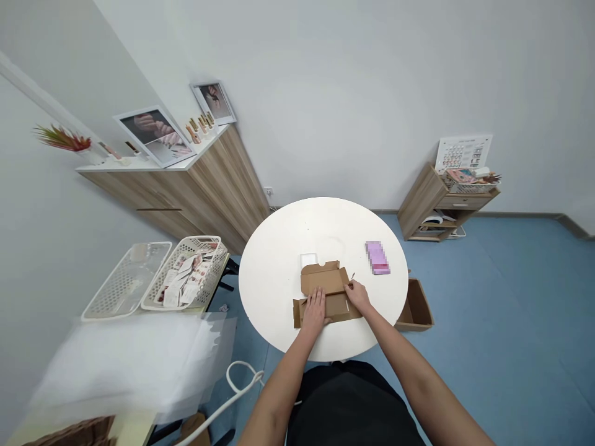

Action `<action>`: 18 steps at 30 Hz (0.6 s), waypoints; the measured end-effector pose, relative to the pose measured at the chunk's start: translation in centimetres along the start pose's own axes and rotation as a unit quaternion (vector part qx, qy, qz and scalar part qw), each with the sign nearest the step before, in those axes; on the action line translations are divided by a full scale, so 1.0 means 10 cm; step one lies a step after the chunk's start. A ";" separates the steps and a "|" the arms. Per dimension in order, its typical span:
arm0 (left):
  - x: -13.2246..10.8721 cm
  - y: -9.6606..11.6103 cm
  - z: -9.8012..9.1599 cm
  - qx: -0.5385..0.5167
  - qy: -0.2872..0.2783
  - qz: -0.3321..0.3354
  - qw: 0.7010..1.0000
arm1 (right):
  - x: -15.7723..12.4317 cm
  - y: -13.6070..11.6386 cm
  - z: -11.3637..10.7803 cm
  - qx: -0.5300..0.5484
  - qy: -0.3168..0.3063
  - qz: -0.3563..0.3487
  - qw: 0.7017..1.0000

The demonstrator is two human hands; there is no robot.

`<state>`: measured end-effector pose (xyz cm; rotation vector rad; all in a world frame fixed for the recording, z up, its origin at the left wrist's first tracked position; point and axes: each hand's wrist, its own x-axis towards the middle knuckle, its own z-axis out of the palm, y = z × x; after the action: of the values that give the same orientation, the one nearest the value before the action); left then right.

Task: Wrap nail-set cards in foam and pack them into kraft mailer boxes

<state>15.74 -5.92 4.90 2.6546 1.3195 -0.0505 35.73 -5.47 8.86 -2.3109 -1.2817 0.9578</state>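
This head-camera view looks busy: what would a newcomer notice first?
The eye goes first to the two bare hands, the left hand and the right hand, on an open cardboard box near the front of a round white table. A pink package lies on the table beyond the right hand. Off to the left, a white basket holds printed cards, and framed photos stand on a wooden cabinet.

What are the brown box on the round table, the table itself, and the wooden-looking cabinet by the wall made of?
The box looks like plain brown cardboard, matte, with crisp creased folds on its flaps. The round table has a smooth white surface with a soft sheen, perhaps laminate or paint; the look leaves that open. The cabinet shows a repeating wood grain, so it may be veneer or laminate rather than solid wood.
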 end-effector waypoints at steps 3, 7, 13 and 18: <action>-0.03 0.02 0.05 -0.006 0.002 -0.005 1.000 | -0.16 0.05 0.00 -0.051 -0.009 -0.016 0.999; -0.05 0.02 0.09 -0.015 0.002 -0.007 1.000 | -0.29 0.04 0.08 -0.097 -0.004 -0.010 0.995; -0.02 0.01 0.01 -0.026 -0.046 -0.001 0.999 | -0.32 -0.04 0.15 -0.082 0.012 0.037 0.996; 0.05 -0.07 -0.16 -0.032 -0.146 0.013 0.989 | -0.32 -0.01 0.13 -0.063 0.014 0.072 0.995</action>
<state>15.37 -4.85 6.36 2.4911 1.1709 -0.3725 33.61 -8.15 9.20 -2.5336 -1.2095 0.9111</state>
